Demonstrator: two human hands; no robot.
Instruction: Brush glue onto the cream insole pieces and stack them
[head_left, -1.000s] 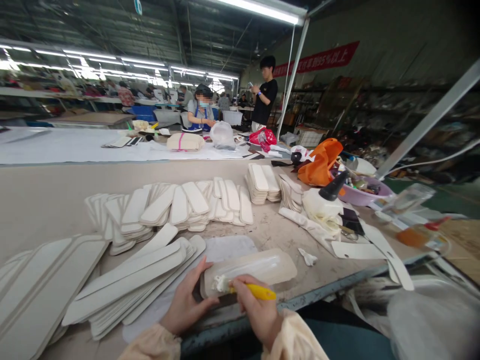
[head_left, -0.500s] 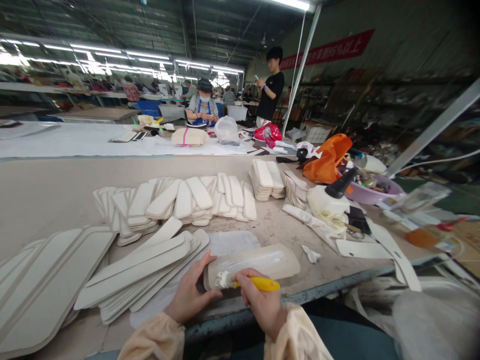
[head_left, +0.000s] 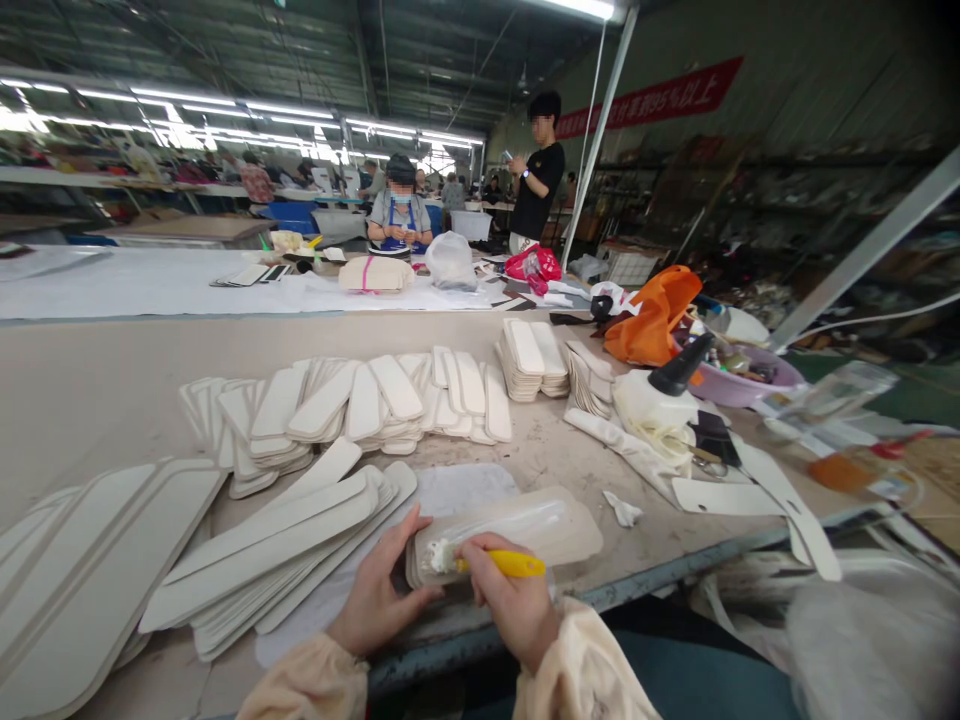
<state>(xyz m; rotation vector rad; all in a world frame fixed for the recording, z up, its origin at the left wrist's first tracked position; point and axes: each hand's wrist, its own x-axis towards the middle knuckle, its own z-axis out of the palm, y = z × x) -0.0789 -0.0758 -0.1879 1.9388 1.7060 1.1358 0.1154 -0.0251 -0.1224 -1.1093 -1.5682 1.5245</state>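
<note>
My right hand [head_left: 511, 605] grips a yellow-handled brush [head_left: 517, 563], its bristles covered in white paste. The bristles press on the left end of the top piece in a stack of pale, round-cornered strips [head_left: 577, 525]. A wet, shiny streak runs along that top piece. Around the stack's left end curls my left hand [head_left: 386, 590], thumb on the near side and fingers on the far side. Under the stack lies a thin whitish sheet [head_left: 469, 483]. Fanned long strips [head_left: 277, 545] lie just left of my left hand.
Larger pale panels [head_left: 97, 570] overlap at far left. Rows of smaller pieces [head_left: 360, 400] lie behind. A white bottle with a black nozzle [head_left: 656, 400], an orange bag [head_left: 656, 318] and a purple basin [head_left: 750, 385] stand to the right. Two people are beyond the far white table [head_left: 135, 285].
My right hand and the brush have moved slightly left and up along the top strip. The white paste is now nearer the stack's left end. My left hand stays in place.
</note>
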